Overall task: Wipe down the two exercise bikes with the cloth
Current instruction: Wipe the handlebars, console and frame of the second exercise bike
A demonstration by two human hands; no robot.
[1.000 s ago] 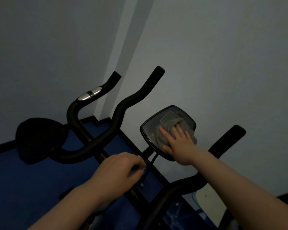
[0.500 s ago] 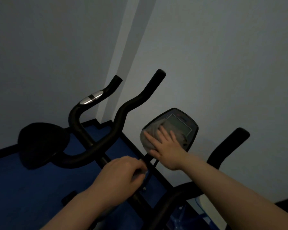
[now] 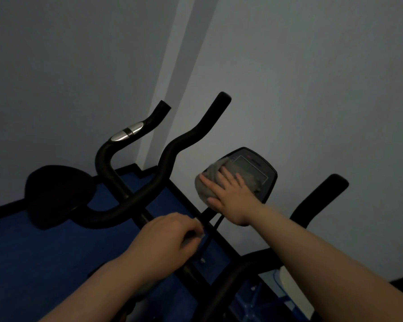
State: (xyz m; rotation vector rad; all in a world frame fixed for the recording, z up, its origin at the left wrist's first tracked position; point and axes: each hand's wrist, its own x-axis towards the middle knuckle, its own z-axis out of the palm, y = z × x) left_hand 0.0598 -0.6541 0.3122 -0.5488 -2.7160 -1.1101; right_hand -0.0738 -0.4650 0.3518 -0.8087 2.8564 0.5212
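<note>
My right hand [image 3: 233, 196] lies flat on a grey cloth [image 3: 211, 180], pressing it against the left half of the near bike's black console [image 3: 261, 168]. Part of the console's screen shows beside the cloth. My left hand [image 3: 170, 238] is closed around the near bike's left handlebar bar, just below and left of the console. The near bike's right handlebar grip [image 3: 321, 194] rises at the right. A second black bike [image 3: 130, 201] stands behind at the left, with curved handlebars and a silver pulse sensor [image 3: 126, 133].
A dark seat or pad [image 3: 56, 194] of the far bike sits at the left. The floor is blue [image 3: 33, 252] with a black skirting along the grey walls [image 3: 312, 89]. The room is dim. A pale part of the bike frame [image 3: 291, 282] shows at lower right.
My right hand has slid the cloth from the middle of the console to its left edge, uncovering the screen. My left hand has kept its grip on the bar.
</note>
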